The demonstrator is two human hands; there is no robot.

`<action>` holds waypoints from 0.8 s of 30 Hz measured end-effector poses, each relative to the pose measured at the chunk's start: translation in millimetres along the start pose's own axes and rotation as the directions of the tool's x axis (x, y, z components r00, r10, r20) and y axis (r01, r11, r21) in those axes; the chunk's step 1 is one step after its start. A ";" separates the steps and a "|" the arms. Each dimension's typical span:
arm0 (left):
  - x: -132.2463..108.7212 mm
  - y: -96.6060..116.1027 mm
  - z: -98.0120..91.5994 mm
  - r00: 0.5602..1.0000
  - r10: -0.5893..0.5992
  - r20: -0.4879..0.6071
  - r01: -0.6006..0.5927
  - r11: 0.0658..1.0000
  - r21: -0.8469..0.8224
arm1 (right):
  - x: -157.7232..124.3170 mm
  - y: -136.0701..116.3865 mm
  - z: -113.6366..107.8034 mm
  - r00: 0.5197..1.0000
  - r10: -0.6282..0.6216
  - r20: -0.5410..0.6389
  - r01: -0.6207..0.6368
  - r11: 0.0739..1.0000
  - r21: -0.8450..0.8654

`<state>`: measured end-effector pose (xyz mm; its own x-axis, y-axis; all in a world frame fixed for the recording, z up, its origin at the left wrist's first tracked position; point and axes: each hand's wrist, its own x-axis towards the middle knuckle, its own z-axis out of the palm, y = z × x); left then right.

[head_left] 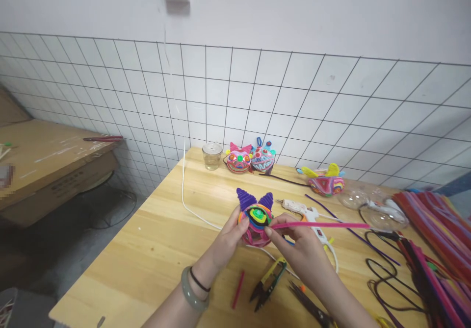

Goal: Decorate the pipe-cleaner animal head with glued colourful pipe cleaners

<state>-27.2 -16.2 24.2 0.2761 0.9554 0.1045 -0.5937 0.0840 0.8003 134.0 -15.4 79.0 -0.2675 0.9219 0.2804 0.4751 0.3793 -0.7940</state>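
My left hand (230,239) is closed round the left side of a round pipe-cleaner ball (256,220) with two purple horns and a ringed eye of green, yellow and black. It holds the ball just above the wooden table (154,249). My right hand (294,242) pinches a pink pipe cleaner (324,225) at its near end, pressing that end against the ball's right side. The pink stem runs straight out to the right. A grey bangle and a black band circle my left wrist.
A white glue gun (303,211) and its cord lie behind my hands. Thread snips (270,283), a short red stem (238,289) and dark scissors (309,304) lie near the front edge. Finished balls (250,160), a glass cup (212,155), and a heap of pipe cleaners (437,230) stand beyond.
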 end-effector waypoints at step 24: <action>-0.1 6.9 4.4 0.995 0.067 0.068 -0.075 0.990 0.122 | 0.1 3.2 1.2 0.993 0.116 0.031 -0.118 0.990 0.077</action>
<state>-27.9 -17.0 32.3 0.2868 0.9373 0.1979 -0.5158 -0.0230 0.8564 134.5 -14.2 75.8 -0.2364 0.9566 0.1701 0.4370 0.2610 -0.8608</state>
